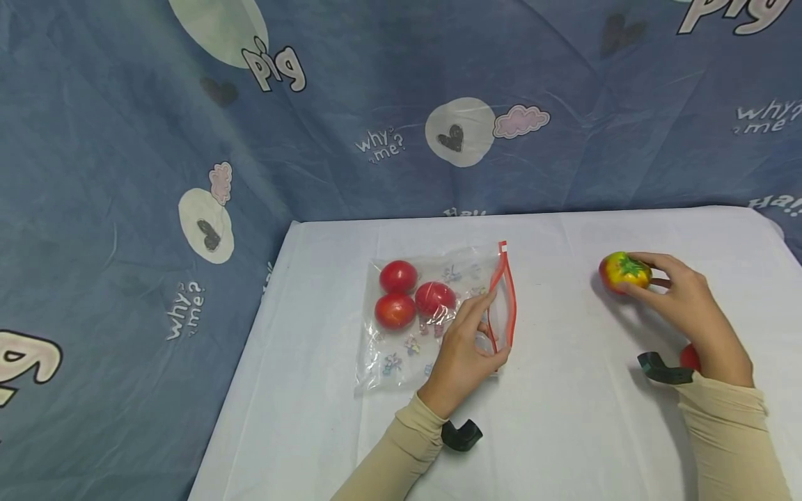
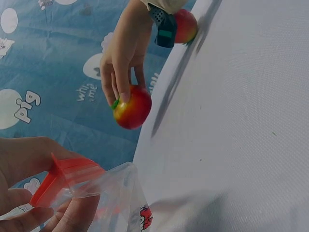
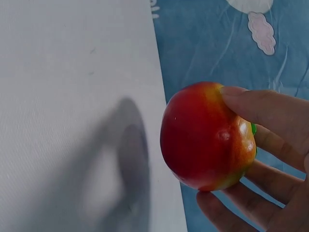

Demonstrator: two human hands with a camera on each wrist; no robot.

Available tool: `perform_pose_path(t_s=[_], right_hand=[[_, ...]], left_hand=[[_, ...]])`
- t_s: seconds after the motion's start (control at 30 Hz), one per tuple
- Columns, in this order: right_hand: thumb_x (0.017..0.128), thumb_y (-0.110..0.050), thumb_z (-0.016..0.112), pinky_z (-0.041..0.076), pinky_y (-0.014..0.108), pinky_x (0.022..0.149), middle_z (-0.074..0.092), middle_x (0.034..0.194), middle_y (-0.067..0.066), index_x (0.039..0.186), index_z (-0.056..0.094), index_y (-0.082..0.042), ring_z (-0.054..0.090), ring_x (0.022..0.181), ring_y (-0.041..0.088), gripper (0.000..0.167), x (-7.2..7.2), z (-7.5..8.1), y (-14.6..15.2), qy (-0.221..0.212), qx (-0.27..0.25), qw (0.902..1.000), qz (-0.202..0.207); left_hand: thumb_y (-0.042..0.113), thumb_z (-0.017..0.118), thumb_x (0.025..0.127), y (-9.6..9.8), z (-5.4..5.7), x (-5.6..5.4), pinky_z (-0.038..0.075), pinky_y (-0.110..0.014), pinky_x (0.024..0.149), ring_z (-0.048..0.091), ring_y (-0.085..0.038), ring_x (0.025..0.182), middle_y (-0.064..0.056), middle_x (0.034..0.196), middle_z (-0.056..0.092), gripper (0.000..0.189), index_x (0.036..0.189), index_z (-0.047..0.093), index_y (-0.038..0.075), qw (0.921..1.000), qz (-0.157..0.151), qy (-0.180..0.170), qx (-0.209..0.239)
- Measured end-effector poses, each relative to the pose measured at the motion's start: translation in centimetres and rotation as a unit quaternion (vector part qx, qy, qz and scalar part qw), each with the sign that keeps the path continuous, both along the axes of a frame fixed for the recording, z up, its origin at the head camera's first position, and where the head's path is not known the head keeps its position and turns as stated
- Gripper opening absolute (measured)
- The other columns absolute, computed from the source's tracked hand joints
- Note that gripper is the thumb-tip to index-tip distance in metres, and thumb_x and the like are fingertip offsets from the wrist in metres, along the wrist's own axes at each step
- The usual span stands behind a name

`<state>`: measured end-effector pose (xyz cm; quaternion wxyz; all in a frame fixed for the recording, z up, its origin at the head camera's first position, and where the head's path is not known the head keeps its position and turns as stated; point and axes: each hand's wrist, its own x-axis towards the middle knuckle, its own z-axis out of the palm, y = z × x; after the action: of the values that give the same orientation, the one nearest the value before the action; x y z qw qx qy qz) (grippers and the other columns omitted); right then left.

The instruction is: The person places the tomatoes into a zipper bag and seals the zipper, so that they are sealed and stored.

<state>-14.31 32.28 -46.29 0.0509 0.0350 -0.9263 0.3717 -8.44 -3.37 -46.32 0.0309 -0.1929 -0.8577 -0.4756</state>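
A clear zip bag (image 1: pixel 413 358) with a red zip edge lies on the white table, with three red round fruits (image 1: pixel 395 311) inside. My left hand (image 1: pixel 462 348) grips the bag at its mouth, where the red zip strip (image 2: pixel 72 174) bows apart. At the right, my right hand (image 1: pixel 689 299) holds a red-and-yellow fruit (image 3: pixel 207 140) with a green leafy top between thumb and fingers. Its shadow falls apart from it, so the fruit is off the table. Another red fruit (image 2: pixel 185 26) sits by the right wrist, mostly hidden by the arm in the head view.
The white-covered table (image 1: pixel 564 417) meets a blue printed cloth (image 1: pixel 376 83) at its back and left edges. A black wrist mount (image 1: pixel 462 436) sticks out from the left wrist, and another black mount (image 1: pixel 665 369) from the right one.
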Motion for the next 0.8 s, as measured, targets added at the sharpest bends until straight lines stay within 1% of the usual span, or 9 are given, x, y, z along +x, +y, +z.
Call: perform_pose_path(t_s=[0.07,0.1,0.17,0.3,0.43,0.53,0.67,0.73,0.8], right_hand=[[0.089,-0.017,0.082,0.033,-0.011,0.078,0.056,0.140,0.031,0.140,0.058,0.001,0.052,0.116,-0.001,0.060,0.0,0.0,-0.2,0.007,-0.007,0.9999,0.008],[0.089,-0.017,0.082,0.033,-0.011,0.078,0.056,0.139,0.031,0.140,0.058,0.001,0.047,0.112,-0.011,0.060,0.0,0.0,-0.3,0.009,-0.009,0.9999,0.010],[0.088,-0.017,0.083,0.034,-0.011,0.079,0.058,0.138,0.028,0.140,0.059,0.000,0.034,0.103,-0.024,0.059,0.0,0.0,-0.5,0.013,-0.012,0.9998,0.012],[0.088,-0.018,0.083,0.035,-0.010,0.080,0.059,0.136,0.025,0.140,0.059,-0.001,0.040,0.106,-0.019,0.059,0.0,0.0,-1.1,0.013,-0.019,0.9995,0.021],[0.088,-0.019,0.083,0.035,-0.010,0.081,0.059,0.137,0.025,0.140,0.059,0.000,0.040,0.107,-0.019,0.060,-0.1,0.0,-1.6,0.009,-0.023,0.9991,0.034],[0.088,-0.018,0.083,0.035,-0.009,0.082,0.060,0.137,0.026,0.140,0.059,-0.001,0.036,0.107,-0.023,0.060,-0.2,0.0,-2.0,0.013,-0.027,0.9985,0.047],[0.086,-0.014,0.084,0.036,-0.009,0.083,0.061,0.136,0.027,0.138,0.061,-0.001,0.037,0.108,-0.024,0.058,-0.3,-0.1,-2.6,0.024,-0.032,0.9974,0.060],[0.086,-0.013,0.084,0.036,-0.009,0.083,0.061,0.136,0.027,0.137,0.061,-0.001,0.042,0.110,-0.018,0.058,-0.3,-0.1,-2.9,0.026,-0.027,0.9972,0.065],[0.086,-0.014,0.084,0.035,-0.010,0.083,0.061,0.136,0.027,0.137,0.061,-0.001,0.051,0.116,-0.002,0.058,-0.4,-0.1,-3.3,0.023,-0.020,0.9970,0.071]], left_hand=[[0.008,0.086,0.081,0.0,0.0,0.0,0.062,-0.021,0.072,0.061,-0.013,0.101,-0.004,0.149,0.051,0.089,0.158,0.041,0.019,1.0000,0.000,-0.003,0.001],[0.007,0.086,0.081,0.0,0.0,0.0,0.061,-0.018,0.071,0.060,-0.013,0.101,-0.003,0.149,0.051,0.090,0.158,0.041,0.019,1.0000,0.000,-0.004,0.002],[0.007,0.086,0.081,0.0,-0.1,0.0,0.058,-0.013,0.069,0.060,-0.012,0.101,-0.002,0.149,0.052,0.090,0.158,0.041,0.020,1.0000,0.000,-0.008,0.002],[0.007,0.086,0.081,-0.1,-0.1,0.0,0.054,-0.008,0.067,0.060,-0.010,0.101,-0.001,0.148,0.051,0.090,0.158,0.041,0.021,0.9999,0.002,-0.013,0.002],[0.008,0.086,0.081,-0.1,-0.2,0.0,0.058,-0.014,0.070,0.059,-0.011,0.101,-0.002,0.148,0.051,0.090,0.158,0.041,0.021,0.9999,0.001,-0.012,0.001],[0.008,0.086,0.081,-0.1,-0.2,0.0,0.061,-0.019,0.072,0.059,-0.011,0.101,-0.002,0.148,0.051,0.091,0.158,0.041,0.021,0.9999,0.000,-0.013,0.000],[0.008,0.086,0.081,-0.1,-0.2,0.0,0.061,-0.018,0.072,0.059,-0.011,0.102,-0.001,0.148,0.051,0.091,0.158,0.041,0.021,0.9999,0.000,-0.016,0.001],[0.008,0.086,0.081,-0.1,-0.2,0.0,0.060,-0.016,0.071,0.059,-0.011,0.102,-0.001,0.148,0.051,0.091,0.158,0.041,0.022,0.9999,0.001,-0.017,0.001],[0.008,0.086,0.081,-0.1,-0.2,0.0,0.060,-0.016,0.071,0.059,-0.011,0.102,0.000,0.148,0.051,0.091,0.158,0.041,0.022,0.9998,0.001,-0.018,0.001]])
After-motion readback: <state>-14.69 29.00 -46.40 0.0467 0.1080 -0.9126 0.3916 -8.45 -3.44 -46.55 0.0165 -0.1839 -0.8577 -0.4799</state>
